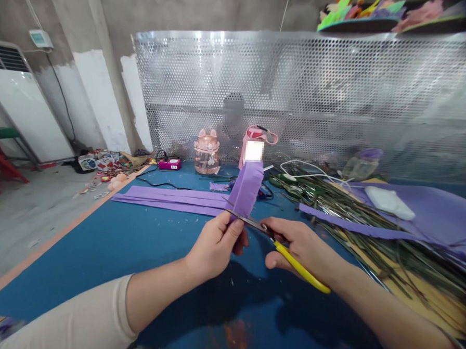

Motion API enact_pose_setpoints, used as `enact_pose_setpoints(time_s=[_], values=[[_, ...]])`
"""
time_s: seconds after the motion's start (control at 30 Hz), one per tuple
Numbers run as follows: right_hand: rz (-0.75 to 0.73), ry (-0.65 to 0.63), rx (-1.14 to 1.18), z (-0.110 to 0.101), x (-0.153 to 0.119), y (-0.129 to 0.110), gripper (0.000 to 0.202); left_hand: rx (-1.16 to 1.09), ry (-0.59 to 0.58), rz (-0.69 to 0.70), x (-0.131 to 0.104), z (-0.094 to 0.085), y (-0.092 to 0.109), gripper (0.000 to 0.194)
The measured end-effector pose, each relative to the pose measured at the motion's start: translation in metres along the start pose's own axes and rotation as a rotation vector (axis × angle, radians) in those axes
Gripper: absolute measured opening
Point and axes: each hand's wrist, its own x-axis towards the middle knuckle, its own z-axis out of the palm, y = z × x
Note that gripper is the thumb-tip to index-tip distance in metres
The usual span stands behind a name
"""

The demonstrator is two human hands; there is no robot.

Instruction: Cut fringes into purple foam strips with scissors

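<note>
My left hand (pixel 219 241) pinches the lower end of a folded purple strip (pixel 248 188), which stands up above the fingers with a fringed edge. In my right hand (pixel 302 243) are scissors with yellow handles (pixel 304 269). Their blades point left and lie across the strip just above my left fingertips, somewhat parted. Behind my left hand, several long purple strips (pixel 169 198) lie flat on the blue table (pixel 96 256).
A clear jar with a pink lid (pixel 206 153), a pink bottle and a magenta box (pixel 170 164) stand at the back. Wire stems (pixel 373 249), purple sheets and a white pad (pixel 390 202) cover the right side. A perforated metal panel (pixel 183 83) rises behind.
</note>
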Motion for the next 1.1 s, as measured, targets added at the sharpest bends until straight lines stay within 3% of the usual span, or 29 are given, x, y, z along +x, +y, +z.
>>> enact_pose_setpoints(time_s=[0.8, 1.1], values=[[0.024, 0.023, -0.106, 0.0009, -0.0014, 0.0079, 0.059, -0.057, -0.031, -0.057, 0.0007, 0.0005, 0.0005, 0.026], [-0.004, -0.020, -0.059, -0.0031, 0.0027, 0.0017, 0.065, -0.034, 0.080, -0.008, 0.0042, -0.0033, -0.0015, 0.025]])
